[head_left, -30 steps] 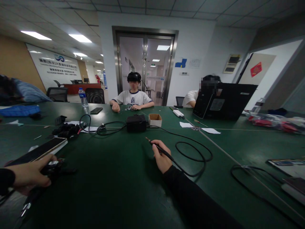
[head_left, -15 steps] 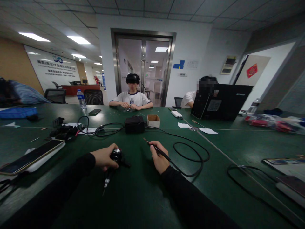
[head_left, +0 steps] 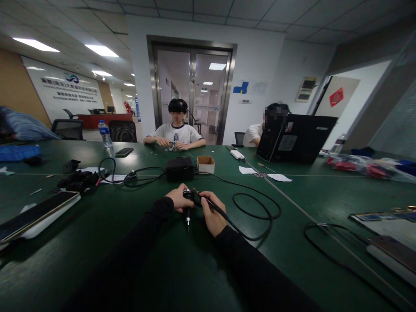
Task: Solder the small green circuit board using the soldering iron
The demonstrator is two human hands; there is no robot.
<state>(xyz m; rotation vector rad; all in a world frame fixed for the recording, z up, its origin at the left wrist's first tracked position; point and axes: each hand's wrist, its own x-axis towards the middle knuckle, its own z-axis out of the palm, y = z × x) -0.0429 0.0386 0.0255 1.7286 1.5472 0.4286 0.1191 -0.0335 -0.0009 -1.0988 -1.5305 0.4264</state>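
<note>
My left hand (head_left: 178, 199) is closed round a small black part with a metal plug (head_left: 187, 209) that hangs down from it. My right hand (head_left: 211, 213) grips a thin black pen-like tool (head_left: 215, 207) whose cable (head_left: 256, 212) loops to the right across the green table (head_left: 130, 242). The two hands meet at the table's middle, and the tool's tip touches the black part. Both sleeves are black.
A black box (head_left: 180, 169) and a small cardboard box (head_left: 206, 164) stand just beyond my hands, with cables (head_left: 130, 175) to the left. A flat device (head_left: 35, 212) lies at left. Two other people sit across, one behind a laptop (head_left: 297, 138). More cable (head_left: 328, 242) lies at right.
My left hand brought the black part from the far left to the middle, up against the tool. My right hand stayed nearly still.
</note>
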